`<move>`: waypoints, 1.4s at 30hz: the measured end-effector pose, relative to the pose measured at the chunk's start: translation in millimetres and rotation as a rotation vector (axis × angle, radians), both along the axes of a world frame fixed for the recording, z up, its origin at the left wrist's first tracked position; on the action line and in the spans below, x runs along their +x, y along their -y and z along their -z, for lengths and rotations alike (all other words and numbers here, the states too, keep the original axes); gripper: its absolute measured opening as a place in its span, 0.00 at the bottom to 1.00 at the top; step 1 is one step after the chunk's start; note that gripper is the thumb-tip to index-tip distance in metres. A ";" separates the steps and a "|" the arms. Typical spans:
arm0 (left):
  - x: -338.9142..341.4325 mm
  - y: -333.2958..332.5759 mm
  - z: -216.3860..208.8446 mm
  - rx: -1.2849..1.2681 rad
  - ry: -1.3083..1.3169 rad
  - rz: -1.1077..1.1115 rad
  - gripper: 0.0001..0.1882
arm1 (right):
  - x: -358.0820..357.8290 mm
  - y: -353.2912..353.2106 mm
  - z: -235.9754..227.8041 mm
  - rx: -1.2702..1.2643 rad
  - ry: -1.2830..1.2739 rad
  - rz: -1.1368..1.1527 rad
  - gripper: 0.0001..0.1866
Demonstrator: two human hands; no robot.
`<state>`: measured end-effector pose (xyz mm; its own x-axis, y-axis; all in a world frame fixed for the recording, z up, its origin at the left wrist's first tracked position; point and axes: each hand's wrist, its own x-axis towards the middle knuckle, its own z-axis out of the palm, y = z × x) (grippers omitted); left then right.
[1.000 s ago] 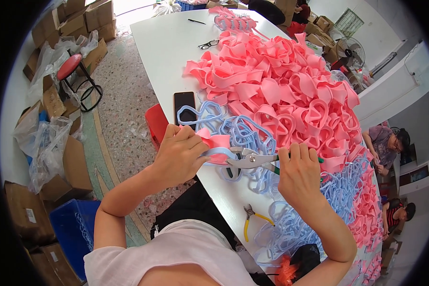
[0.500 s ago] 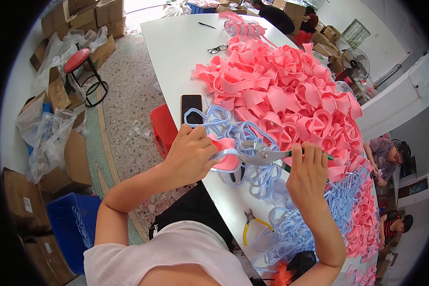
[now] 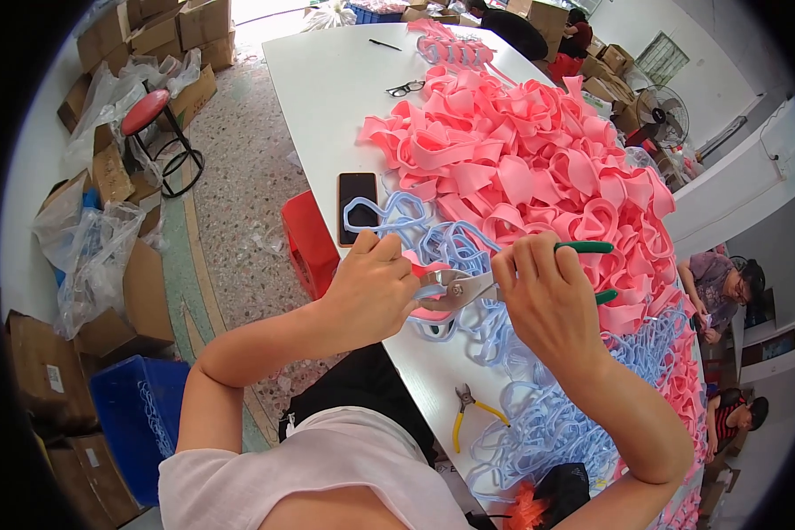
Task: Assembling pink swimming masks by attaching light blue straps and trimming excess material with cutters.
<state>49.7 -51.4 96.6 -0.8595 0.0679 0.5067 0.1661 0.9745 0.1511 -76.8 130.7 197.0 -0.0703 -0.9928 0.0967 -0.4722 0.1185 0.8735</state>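
Observation:
My left hand point(image 3: 375, 281) is closed on a pink foam band point(image 3: 431, 313) with a pale blue edging, partly hidden by my fingers. My right hand point(image 3: 552, 296) grips a pair of pliers point(image 3: 461, 290) with green handles, up near the pivot. The jaws meet the band right beside my left fingertips; whether they are closed on it is hard to see. Loose pale blue frames point(image 3: 455, 243) lie just behind the pliers, and one overlaps a black phone point(image 3: 357, 210).
A big heap of pink bands point(image 3: 521, 150) covers the far right of the white table point(image 3: 318, 97). Blue frames point(image 3: 548, 433) pile up nearer me, beside yellow-handled cutters point(image 3: 466, 408). Eyeglasses point(image 3: 405, 89) lie farther off. A red stool point(image 3: 309, 238) stands at the table's left edge.
My right hand has slid forward along the pliers toward the pivot, and the handles now stand farther apart behind it. The pliers have shifted left, closer to my left hand.

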 end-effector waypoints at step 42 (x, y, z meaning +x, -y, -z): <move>-27.1 16.5 34.4 0.500 -0.470 -0.412 0.10 | -16.2 -9.8 123.9 -0.667 1.109 0.331 0.16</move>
